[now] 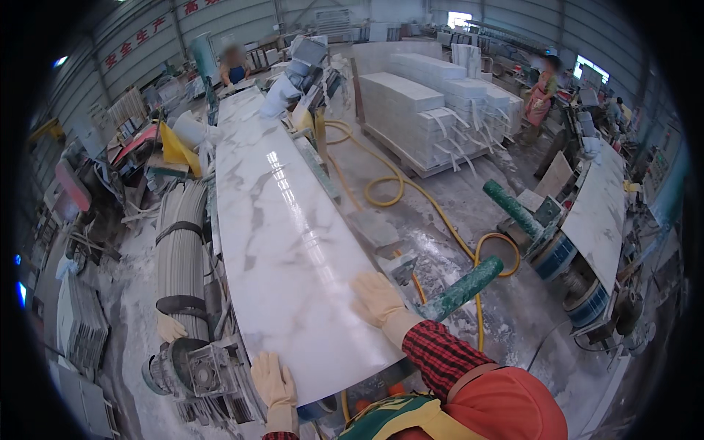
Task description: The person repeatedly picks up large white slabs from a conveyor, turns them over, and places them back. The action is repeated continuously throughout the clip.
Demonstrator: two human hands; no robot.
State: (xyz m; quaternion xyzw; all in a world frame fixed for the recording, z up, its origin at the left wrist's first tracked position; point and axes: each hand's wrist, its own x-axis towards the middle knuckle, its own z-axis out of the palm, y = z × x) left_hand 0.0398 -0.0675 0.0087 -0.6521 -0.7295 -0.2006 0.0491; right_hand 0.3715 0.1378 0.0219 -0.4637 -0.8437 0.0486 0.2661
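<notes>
A long white stone slab (293, 242) with grey veins and a glossy top stretches away from me on a long machine bed. My right hand (378, 299), in a cream glove, lies flat on the slab's right edge with its fingers stretched out. At the near left corner, my left hand (273, 383) wears a matching glove; its fingers point forward along the slab's edge. Whether the left palm presses on the top or the side is hard to see. Neither hand is wrapped round anything.
Beside the slab's left stands a strapped bundle of thin strips (181, 249) and a dusty motor (202, 370). Green rollers (462, 288) and a yellow hose (440, 213) are at the right. Stacked stone blocks (411, 110) stand beyond. Two people (539, 95) (235, 70) are farther off.
</notes>
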